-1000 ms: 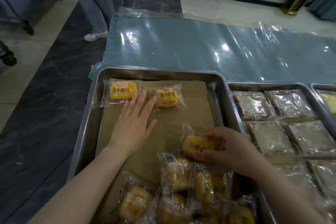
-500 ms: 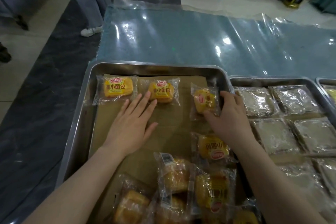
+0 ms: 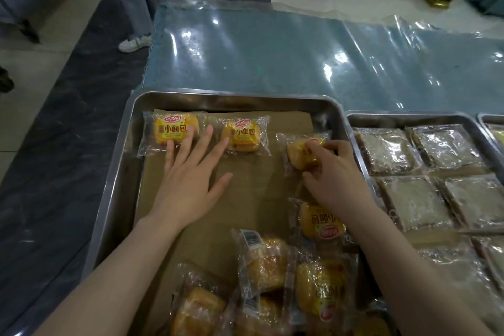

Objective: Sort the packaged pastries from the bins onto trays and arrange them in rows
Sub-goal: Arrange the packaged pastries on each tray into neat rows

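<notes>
Your right hand (image 3: 334, 174) is closed around a wrapped bun (image 3: 304, 154), fingers curled over its top, at the far right of the tray (image 3: 120, 161). Your left hand (image 3: 191, 180) lies open and flat on the brown paper (image 3: 245, 199), holding nothing; its fingertips touch the wrappers of the two buns already placed (image 3: 174, 129) just beyond them. The loose pile (image 3: 267, 275) sits near your wrists. Expect each bun to be light and soft, and the film slippery and crinkly. Grip across the bun body, not the wrapper's edge, and press lightly to avoid squashing. Set it level with the two beside your left hand.
</notes>
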Demonstrator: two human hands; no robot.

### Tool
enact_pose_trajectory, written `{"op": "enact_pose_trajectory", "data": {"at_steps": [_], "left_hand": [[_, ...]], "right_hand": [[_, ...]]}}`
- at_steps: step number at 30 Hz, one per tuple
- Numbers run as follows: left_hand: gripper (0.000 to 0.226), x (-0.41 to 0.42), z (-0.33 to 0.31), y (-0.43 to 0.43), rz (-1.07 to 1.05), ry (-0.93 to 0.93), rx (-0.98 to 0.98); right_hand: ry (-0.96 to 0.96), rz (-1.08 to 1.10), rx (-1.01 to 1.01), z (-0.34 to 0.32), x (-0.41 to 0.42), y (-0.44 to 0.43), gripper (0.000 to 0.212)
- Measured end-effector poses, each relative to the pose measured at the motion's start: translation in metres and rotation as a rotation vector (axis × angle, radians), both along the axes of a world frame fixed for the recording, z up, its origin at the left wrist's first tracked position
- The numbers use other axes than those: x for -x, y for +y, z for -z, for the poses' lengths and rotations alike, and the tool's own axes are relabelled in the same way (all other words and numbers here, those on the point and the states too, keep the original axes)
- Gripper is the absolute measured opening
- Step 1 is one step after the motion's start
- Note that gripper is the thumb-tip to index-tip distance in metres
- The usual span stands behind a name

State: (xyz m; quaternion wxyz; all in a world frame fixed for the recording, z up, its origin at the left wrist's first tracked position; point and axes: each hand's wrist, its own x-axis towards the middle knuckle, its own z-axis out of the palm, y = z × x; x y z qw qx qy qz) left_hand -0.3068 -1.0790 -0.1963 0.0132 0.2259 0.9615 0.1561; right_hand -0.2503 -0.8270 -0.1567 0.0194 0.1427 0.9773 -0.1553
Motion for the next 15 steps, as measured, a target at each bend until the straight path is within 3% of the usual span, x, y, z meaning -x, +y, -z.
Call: {"op": "enact_pose_trajectory", "data": {"at_steps": [3,6,9,15], "left_hand": [[0.059,0.001,-0.004,0.000,-0.007,0.003,-0.080],[0.057,0.002,-0.005,-0.002,-0.022,0.012,-0.107],[0.057,0.004,-0.004,-0.004,-0.048,0.054,-0.065],[0.061,0.009,0.003,-0.008,-0.104,0.017,0.032]], "right_hand": [[-0.006,-0.137,-0.218,0.005,0.003,-0.002,0.063],[-0.035,-0.216,-0.147,0.008,0.022,-0.004,0.059],[0.021,-0.151,-0.086,0.009,0.042,-0.006,0.059],[0.036,-0.228,-0.189,0.024,0.053,-0.017,0.060]]}}
